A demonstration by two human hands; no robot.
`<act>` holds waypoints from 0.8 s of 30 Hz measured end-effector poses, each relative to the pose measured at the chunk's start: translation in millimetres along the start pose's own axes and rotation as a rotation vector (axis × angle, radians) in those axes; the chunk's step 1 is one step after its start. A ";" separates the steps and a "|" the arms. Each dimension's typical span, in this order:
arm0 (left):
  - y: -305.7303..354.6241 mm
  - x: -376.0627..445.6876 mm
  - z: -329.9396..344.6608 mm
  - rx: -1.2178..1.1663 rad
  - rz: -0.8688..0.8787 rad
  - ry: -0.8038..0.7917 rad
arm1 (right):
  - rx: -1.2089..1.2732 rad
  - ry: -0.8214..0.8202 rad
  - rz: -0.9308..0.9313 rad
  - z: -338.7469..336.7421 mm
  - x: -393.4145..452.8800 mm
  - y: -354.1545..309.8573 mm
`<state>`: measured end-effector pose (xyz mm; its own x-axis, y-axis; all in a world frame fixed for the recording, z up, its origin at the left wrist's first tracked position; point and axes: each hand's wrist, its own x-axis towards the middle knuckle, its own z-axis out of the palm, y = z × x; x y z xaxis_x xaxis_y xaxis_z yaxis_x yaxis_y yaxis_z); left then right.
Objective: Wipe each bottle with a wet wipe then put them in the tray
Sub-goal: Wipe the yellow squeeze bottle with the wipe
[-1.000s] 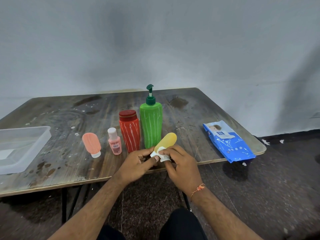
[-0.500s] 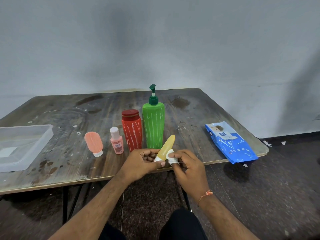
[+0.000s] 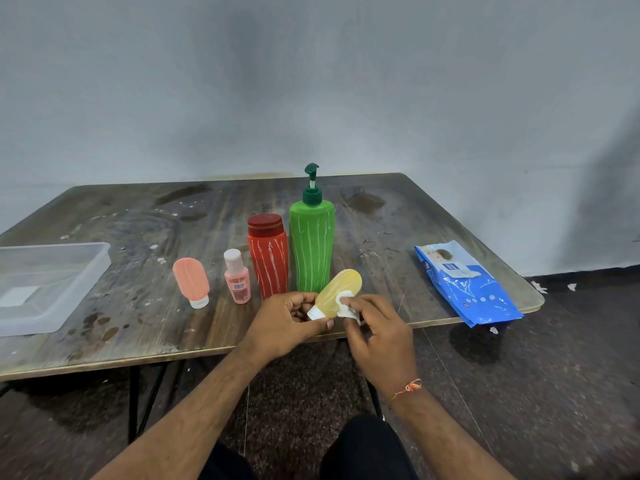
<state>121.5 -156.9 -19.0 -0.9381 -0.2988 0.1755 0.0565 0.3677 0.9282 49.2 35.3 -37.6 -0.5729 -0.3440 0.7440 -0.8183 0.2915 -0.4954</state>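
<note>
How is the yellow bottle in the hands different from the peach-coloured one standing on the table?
The yellow bottle is held tilted above the table edge, its white cap pinched by the left hand; the peach bottle stands untouched on its white cap on the table. The right hand presses a white wet wipe against the yellow bottle; nothing touches the peach one. Both are small, rounded, white-capped tubes, and neither is in the tray.

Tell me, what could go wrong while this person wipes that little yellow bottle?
The left hand pinches the yellow bottle only near its white cap, so pressure from the wet wipe in the right hand might slip it loose. The hands work just in front of the green pump bottle and red bottle; a nudge could topple them. The tray sits far left, so carrying risks a drop.
</note>
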 end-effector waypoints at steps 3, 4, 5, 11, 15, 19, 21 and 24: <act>-0.5 -2.0 0.8 0.004 0.036 0.011 | -0.043 -0.006 0.000 2.7 0.7 -4.3; -0.9 -2.7 1.0 0.017 0.051 0.018 | -0.058 -0.013 -0.011 3.8 0.8 -5.0; -1.6 -3.2 1.2 0.028 0.063 0.023 | -0.071 -0.024 -0.027 5.1 0.7 -5.8; -1.6 -4.8 2.9 0.120 0.128 0.077 | -0.196 -0.219 -0.169 10.4 -2.9 -9.4; -4.1 -3.0 1.6 0.121 0.122 0.102 | -0.211 -0.168 -0.142 3.4 4.3 -7.1; -5.4 -2.4 2.0 0.126 0.107 0.109 | -0.198 -0.065 -0.018 -2.2 14.9 -5.0; -6.3 -2.4 2.4 0.135 0.103 0.119 | -0.206 -0.051 0.020 -1.6 16.6 -5.6; -6.2 -2.0 2.5 0.148 0.104 0.134 | -0.205 -0.054 -0.007 2.4 15.5 -8.8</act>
<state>122.2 -156.4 -25.9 -0.8753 -0.3631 0.3194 0.0910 0.5249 0.8463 47.4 25.3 -22.8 -0.5736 -0.3925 0.7190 -0.7988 0.4624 -0.3848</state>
